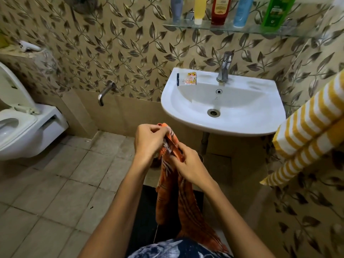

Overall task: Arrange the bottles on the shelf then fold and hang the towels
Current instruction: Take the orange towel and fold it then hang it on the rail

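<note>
An orange towel (175, 198) with pale stripes hangs bunched in front of me, below the sink. My left hand (149, 140) pinches its top edge. My right hand (188, 162) grips the cloth just beneath, the two hands close together. On the glass shelf (186, 28) at the top stand several bottles in a row: grey (176, 8), yellow (199, 10), red (220, 11), blue (243, 12) and green (275, 13). A yellow-and-white striped towel (312, 123) hangs folded at the right wall.
The white sink (186, 108) with a chrome tap (224, 67) is straight ahead; a small packet (191, 79) lies on its left rim. A toilet (22, 127) with raised lid stands at the left. A wall spout (105, 92) juts out between them. Tiled floor lies below left.
</note>
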The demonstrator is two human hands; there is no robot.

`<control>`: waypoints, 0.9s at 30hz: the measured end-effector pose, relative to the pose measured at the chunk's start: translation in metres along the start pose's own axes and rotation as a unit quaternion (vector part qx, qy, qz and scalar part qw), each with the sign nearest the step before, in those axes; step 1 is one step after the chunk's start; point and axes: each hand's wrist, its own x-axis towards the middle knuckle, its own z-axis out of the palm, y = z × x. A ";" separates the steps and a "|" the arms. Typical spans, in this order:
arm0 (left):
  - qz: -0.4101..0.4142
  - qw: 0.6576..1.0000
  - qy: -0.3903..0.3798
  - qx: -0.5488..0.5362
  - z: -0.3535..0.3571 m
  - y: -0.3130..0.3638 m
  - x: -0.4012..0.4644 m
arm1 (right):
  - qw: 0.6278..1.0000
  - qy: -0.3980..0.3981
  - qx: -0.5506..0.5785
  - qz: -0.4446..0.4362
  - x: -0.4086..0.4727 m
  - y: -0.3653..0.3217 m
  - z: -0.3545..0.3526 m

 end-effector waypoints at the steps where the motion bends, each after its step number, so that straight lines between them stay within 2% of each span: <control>1: 0.018 1.000 0.017 -0.004 -0.001 0.003 0.000 | 1.000 -0.001 0.007 0.005 -0.001 0.007 0.002; 7: 0.082 0.990 0.116 -0.010 -0.017 0.009 0.001 | 0.994 -0.053 0.006 0.100 -0.020 0.047 0.006; 10: 0.068 0.987 0.113 0.092 -0.024 0.004 0.006 | 0.991 -0.056 0.032 0.116 -0.022 0.048 0.004; 13: -0.024 0.971 0.057 0.231 -0.028 -0.009 0.016 | 0.992 -0.041 0.048 0.107 -0.019 0.044 0.000; 15: -0.075 0.960 -0.016 0.270 -0.025 -0.019 0.017 | 0.995 -0.041 0.024 0.087 -0.017 0.040 0.000; 19: -0.117 0.922 -0.176 0.326 -0.009 -0.028 0.007 | 0.996 -0.034 0.047 0.073 -0.014 0.025 0.001; 21: -0.123 0.904 -0.196 0.360 -0.005 -0.029 0.005 | 0.997 -0.018 0.056 0.055 -0.013 0.016 -0.003; 24: -0.116 0.910 -0.152 0.368 -0.008 -0.025 0.005 | 0.995 0.038 0.083 0.042 -0.009 0.011 -0.008; 27: -0.086 0.923 -0.063 0.371 -0.016 -0.014 -0.001 | 0.981 0.108 0.148 0.057 -0.004 0.005 -0.013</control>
